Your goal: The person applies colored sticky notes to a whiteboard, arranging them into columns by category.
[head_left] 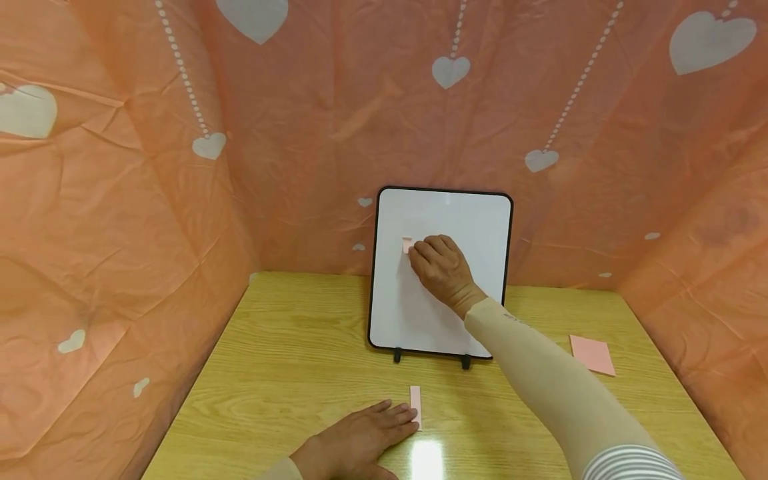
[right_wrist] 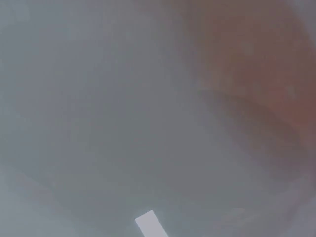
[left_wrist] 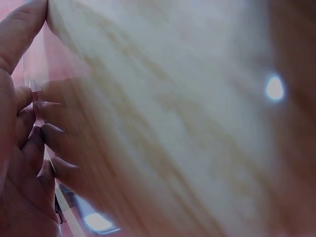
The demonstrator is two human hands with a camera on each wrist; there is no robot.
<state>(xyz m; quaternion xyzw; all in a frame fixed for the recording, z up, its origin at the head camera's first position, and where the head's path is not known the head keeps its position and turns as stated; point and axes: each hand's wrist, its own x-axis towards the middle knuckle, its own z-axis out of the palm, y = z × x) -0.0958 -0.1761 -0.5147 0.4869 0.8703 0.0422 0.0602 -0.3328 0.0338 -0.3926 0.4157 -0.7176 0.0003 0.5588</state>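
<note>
A whiteboard [head_left: 420,320] with a black frame stands tilted back on the table. My right hand [head_left: 443,268] is at its middle, fingers curled at the edge of a small pink sticky note [head_left: 407,245] against the white surface. Part of that note is hidden behind the fingers. On the table in front, my left hand [head_left: 366,437] lies flat with straight fingers, its fingertips touching a narrow pink sticky-note strip [head_left: 416,397]. In the left wrist view the left hand [left_wrist: 22,148] is at the left edge, above the wood surface. The right wrist view is mostly blurred.
A square pink sticky-note pad [head_left: 593,355] lies on the wooden table [head_left: 300,333] at the right. Two black feet [head_left: 465,362] support the whiteboard. An orange cloth [head_left: 336,120] with white hearts encloses the table at the back and both sides.
</note>
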